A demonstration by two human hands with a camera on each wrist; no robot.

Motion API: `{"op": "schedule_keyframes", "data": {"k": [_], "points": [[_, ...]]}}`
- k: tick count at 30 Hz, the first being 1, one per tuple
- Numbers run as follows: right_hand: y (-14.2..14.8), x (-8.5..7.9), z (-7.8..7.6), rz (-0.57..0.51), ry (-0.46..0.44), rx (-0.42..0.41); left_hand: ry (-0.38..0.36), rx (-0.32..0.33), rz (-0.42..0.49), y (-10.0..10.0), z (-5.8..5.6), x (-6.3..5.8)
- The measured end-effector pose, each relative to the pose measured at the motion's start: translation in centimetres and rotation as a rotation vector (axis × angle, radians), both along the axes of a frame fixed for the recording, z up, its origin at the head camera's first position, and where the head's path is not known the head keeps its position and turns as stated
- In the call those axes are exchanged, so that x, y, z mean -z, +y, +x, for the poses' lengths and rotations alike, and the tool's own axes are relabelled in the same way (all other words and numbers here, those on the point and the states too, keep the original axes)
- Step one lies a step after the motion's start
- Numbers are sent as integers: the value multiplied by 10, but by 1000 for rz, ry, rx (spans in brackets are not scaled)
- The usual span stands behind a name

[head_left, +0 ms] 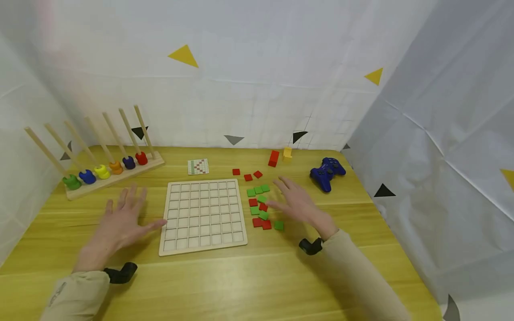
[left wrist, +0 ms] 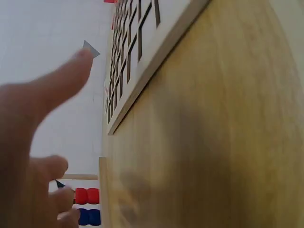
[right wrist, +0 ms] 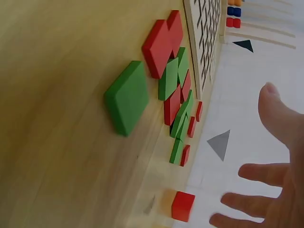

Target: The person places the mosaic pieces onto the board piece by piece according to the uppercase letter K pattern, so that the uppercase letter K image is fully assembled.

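Note:
My left hand (head_left: 122, 220) hovers with spread fingers at the left side of a wooden grid board (head_left: 205, 216), its thumb over or near the board's left edge; touching cannot be told. The board's square cells hold nothing. To the right of the board lie several flat green tiles (head_left: 254, 210) and red tiles (head_left: 253, 202), loosely scattered. My right hand (head_left: 297, 200) is held just right of these tiles, fingers extended, holding nothing. In the right wrist view a green tile (right wrist: 127, 97) lies nearest, apart from the others. A small pattern card (head_left: 198, 166) lies behind the board.
At the back left stands a wooden peg rack (head_left: 116, 176) with coloured beads on its tall pegs. A red block (head_left: 274, 158) and a yellow chair-shaped piece (head_left: 287, 154) lie at the back. A blue game controller (head_left: 327, 173) rests at the right. White cloth walls surround the table.

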State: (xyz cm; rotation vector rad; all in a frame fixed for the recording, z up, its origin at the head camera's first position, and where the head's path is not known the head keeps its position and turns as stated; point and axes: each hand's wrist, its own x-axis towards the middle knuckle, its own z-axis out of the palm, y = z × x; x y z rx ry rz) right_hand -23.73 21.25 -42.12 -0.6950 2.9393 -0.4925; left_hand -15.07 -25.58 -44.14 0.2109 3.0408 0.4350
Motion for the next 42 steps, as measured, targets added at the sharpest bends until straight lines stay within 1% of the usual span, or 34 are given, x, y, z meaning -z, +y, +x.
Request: {"op": "schedule_keyframes", "data": {"k": [2,5,8,10,15,18,22,31,33,42], "points": [[-3,3,-5,-56,-23,-4,-59,34,68,2,-3,4],[-6,7,-13,-133,-80,3,-143,86,189,4,-7,10],[-8,10,-19,-206,-126,9,-202,124,294,5,-7,15],[-10,13,-23,-241,-138,14,-219,144,331,6,-6,18],[-12,16,-34,-323,-147,25,-227,161,355,7,0,20],[-12,18,-40,-342,-166,38,-228,182,378,8,3,21],[-11,23,-47,-326,-184,50,-227,212,410,10,4,24],[-12,26,-59,-271,-202,-7,-222,211,419,13,4,28],[-12,26,-61,-259,-211,-8,-222,211,420,14,4,28],[-12,30,-70,-286,-248,3,-229,202,390,20,5,26]]}}
